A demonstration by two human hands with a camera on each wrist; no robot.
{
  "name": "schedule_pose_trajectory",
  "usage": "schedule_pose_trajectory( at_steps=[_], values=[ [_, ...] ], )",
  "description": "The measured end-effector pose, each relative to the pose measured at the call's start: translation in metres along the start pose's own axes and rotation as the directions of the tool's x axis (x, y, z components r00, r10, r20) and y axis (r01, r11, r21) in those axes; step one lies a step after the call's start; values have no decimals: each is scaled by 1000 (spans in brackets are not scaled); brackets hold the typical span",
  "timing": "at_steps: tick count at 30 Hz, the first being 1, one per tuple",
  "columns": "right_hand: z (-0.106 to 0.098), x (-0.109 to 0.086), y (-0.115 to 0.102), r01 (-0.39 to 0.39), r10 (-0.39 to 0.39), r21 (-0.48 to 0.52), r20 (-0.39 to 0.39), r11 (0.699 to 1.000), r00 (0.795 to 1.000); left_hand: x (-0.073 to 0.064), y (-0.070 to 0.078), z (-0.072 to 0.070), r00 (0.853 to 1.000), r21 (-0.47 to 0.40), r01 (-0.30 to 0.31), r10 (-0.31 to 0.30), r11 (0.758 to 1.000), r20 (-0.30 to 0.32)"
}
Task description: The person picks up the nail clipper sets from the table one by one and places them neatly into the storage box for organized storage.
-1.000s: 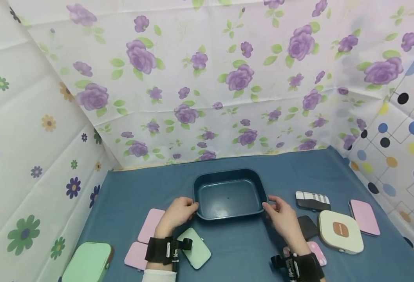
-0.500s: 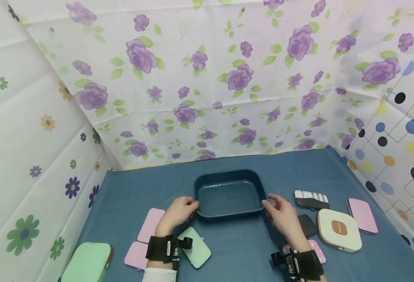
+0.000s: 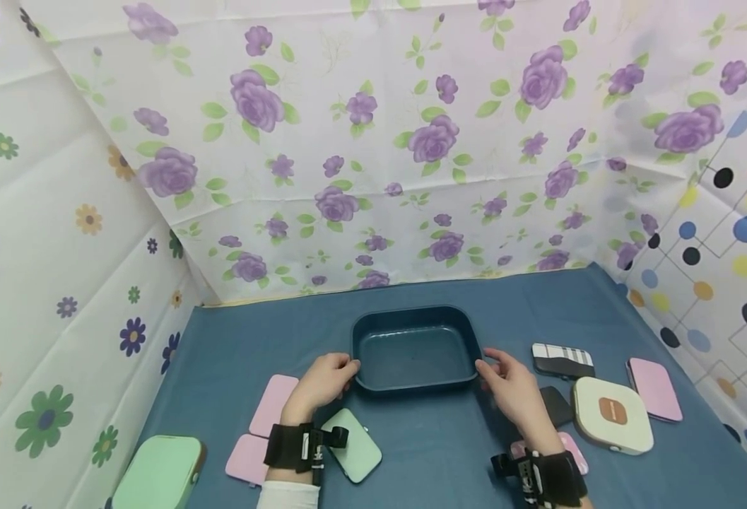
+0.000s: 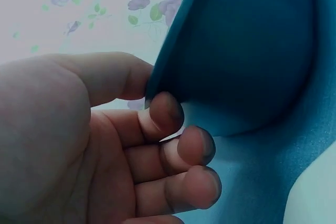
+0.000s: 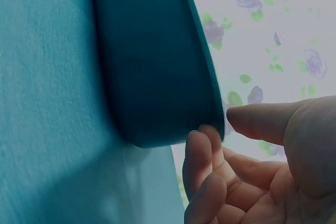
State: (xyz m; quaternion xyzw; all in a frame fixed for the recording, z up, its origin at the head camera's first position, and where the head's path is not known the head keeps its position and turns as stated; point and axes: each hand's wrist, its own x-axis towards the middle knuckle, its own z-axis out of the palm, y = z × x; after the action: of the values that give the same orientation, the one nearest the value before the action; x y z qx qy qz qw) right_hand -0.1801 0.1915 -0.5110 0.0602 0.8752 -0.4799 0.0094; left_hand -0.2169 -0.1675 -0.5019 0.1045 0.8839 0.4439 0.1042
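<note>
A dark blue rectangular plastic tray with rounded corners rests near the middle of the blue cloth. My left hand pinches the rim at its near left corner. In the left wrist view the left thumb lies on the rim's inner side, with the other fingers bent beneath. At the near right corner, my right hand holds the rim. Seen from the right wrist, fingers touch the outer wall while the right thumb sits close to the rim. No items show inside the tray.
Left of centre lie a pale green flat case, pink flat cases and a mint rounded case. On the right are a black-and-white case, a cream case, a pink case and a black flat piece. Printed curtains surround the cloth.
</note>
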Motion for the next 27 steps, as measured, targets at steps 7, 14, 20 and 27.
schedule_pose_trajectory(
  at_steps=[7,14,20,27],
  values=[
    [-16,-5,3,21,-23,-75,-25,997,999,-4,-2,-4,1000,-31,-7,7,999,14],
    [-54,-16,8,66,-67,-124,4,990,998,-4,-4,-6,999,-26,-16,17,1000,50],
    [-91,-22,21,16,-29,-200,-66,980,997,-4,-7,-7,998,-39,-15,17,999,67],
    [-136,-30,47,-284,230,-253,-220,925,948,-2,-9,-7,997,-45,-12,16,999,80]
  ],
)
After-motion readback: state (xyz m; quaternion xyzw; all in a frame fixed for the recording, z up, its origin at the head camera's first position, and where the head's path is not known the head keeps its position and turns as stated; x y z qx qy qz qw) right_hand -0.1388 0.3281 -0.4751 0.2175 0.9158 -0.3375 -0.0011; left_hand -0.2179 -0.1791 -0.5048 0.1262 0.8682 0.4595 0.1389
